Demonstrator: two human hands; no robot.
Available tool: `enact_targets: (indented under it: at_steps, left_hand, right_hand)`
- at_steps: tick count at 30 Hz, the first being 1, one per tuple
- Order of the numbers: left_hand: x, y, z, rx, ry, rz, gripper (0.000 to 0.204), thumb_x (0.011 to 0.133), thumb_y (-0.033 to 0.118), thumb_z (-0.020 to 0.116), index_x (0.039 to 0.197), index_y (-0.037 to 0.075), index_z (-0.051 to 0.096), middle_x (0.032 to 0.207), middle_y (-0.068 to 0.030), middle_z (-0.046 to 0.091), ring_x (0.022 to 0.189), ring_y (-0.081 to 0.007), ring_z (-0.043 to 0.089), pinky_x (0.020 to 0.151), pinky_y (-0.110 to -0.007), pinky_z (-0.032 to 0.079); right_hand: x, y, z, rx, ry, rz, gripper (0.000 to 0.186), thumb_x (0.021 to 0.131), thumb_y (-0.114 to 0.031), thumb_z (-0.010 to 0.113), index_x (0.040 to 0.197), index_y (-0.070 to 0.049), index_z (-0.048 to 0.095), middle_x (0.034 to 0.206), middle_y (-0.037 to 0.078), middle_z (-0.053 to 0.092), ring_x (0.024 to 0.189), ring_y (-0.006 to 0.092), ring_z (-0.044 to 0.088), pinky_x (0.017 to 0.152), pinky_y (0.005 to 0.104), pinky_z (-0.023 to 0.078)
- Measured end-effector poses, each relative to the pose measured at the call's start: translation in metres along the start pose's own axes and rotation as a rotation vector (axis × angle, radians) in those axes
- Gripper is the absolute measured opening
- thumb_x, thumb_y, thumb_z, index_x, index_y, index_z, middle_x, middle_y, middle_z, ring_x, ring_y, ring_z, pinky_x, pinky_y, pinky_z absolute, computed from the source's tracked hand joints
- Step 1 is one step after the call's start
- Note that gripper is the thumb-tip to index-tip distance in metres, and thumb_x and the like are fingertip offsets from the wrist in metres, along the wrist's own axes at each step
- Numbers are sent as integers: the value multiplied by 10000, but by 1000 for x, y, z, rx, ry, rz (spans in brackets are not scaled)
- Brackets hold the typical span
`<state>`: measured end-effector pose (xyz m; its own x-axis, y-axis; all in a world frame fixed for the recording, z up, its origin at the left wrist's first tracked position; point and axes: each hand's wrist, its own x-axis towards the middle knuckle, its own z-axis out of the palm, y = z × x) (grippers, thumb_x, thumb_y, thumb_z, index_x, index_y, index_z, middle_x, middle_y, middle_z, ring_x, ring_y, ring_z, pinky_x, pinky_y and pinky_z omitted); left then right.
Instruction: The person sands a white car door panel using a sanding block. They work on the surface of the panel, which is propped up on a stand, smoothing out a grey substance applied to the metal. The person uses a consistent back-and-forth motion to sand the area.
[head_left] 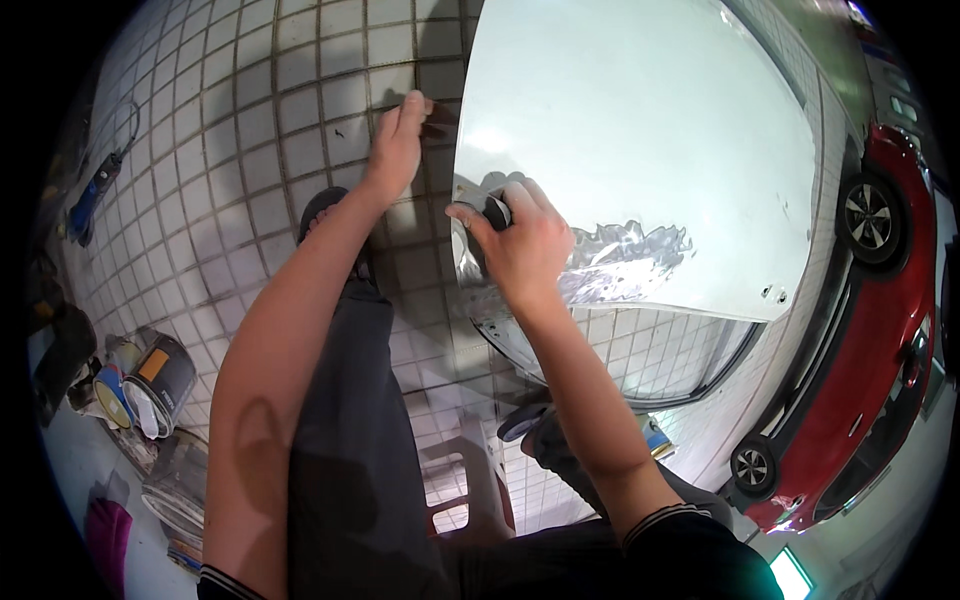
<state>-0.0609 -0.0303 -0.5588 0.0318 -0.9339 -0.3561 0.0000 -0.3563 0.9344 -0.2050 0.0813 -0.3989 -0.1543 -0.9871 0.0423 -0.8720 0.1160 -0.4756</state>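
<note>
A white car door panel (640,130) lies in front of me, with a ragged patch of bare, shiny metal (635,250) along its near edge. My right hand (530,235) is closed round a dark rounded block (497,212) at the panel's left near corner. A grey flat piece shows beside the block; its exact kind is partly hidden by my fingers. To the left of the panel's edge, my left hand (398,145) hovers over the floor with its thumb up. Its fingers are stretched out, partly in shadow, and hold nothing that I can see.
The door's window frame (740,360) extends toward me under my right forearm. Below me is a light plastic stool (475,470). Cans (160,375) stand at the lower left, and a blue-black tool (95,195) lies farther up. A red car (860,360) is parked at the right.
</note>
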Motion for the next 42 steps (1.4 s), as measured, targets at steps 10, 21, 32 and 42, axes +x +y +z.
enact_targets:
  at_steps: [10, 21, 32, 42]
  left_hand:
    - [-2, -20, -34, -64, -94, 24, 563, 1133, 415, 369, 1080, -40, 694, 1013, -128, 743, 889, -200, 686, 839, -343, 543]
    - [1, -39, -58, 45, -24, 110, 455, 1119, 334, 422, 1034, -23, 691, 956, -115, 756, 873, -171, 701, 814, -311, 549]
    - [-4, 41, 1, -172, 60, 156, 486, 1120, 356, 420, 1124, -47, 692, 1105, -129, 760, 993, -202, 703, 975, -334, 501]
    - [-30, 113, 58, -78, -120, 104, 543, 1091, 354, 452, 1415, -74, 538, 1393, -173, 634, 1280, -276, 583, 1118, -360, 403]
  right_hand:
    - [87, -21, 2, 19, 113, 67, 446, 750, -483, 871, 893, -95, 706, 844, 85, 673, 761, 338, 682, 616, 435, 495]
    - [24, -3, 6, 48, -21, -89, 381, 805, -438, 844, 1004, -157, 682, 842, 34, 617, 741, 301, 652, 604, 406, 502]
    - [-81, 49, -7, -11, -113, -438, 227, 769, -284, 787, 902, -192, 627, 824, 10, 514, 740, 202, 569, 568, 352, 448]
    - [-88, 180, -81, -99, -228, -513, 297, 730, -272, 838, 949, -155, 674, 825, 1, 587, 744, 215, 573, 588, 351, 464]
